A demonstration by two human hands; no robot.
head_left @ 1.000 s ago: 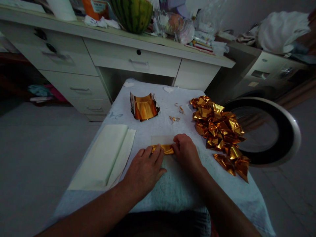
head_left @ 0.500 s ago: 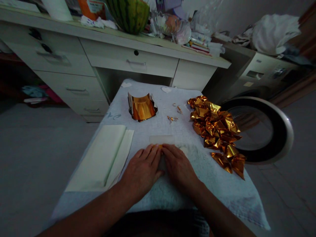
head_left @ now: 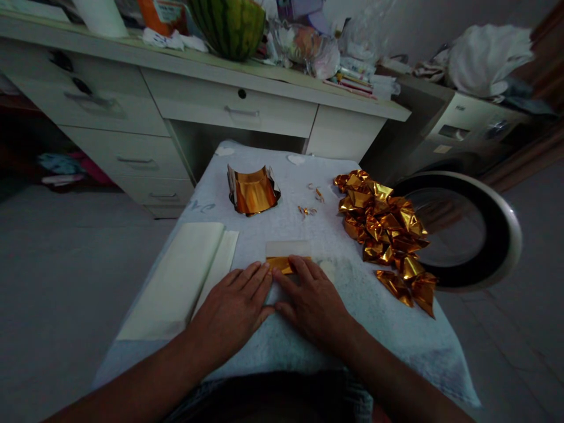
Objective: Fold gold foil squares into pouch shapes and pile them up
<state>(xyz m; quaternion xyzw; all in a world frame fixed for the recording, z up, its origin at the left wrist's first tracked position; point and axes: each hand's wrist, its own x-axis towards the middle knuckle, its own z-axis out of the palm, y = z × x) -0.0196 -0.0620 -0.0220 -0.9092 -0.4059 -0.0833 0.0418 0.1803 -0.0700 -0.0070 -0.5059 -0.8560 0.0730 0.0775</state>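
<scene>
In front of me lies a small piece of paper with a whitish far part [head_left: 288, 248] and a gold strip [head_left: 280, 264] along its near side. My left hand [head_left: 233, 302] rests flat, fingers stretched, with its fingertips at the left end of the gold strip. My right hand [head_left: 315, 299] lies palm down, its fingertips touching the strip's middle and right. Both hands are open, and they hide the paper's near edge. Left of them is a folded stack of pale yellow paper [head_left: 176, 276]. A curved stack of gold foil sheets [head_left: 254, 191] stands beyond.
A heap of folded gold foil pieces [head_left: 388, 229] covers the right side of the cloth-covered table [head_left: 273, 161]. Small gold scraps [head_left: 307, 211] lie mid-table. Behind stand a white cabinet [head_left: 273, 120] with a watermelon [head_left: 231, 26] on top and a washing machine with its round door [head_left: 497, 235] open.
Both hands have drawn slightly nearer to me, and the left has also shifted left. More of the gold strip now shows, which the fingers mostly covered before.
</scene>
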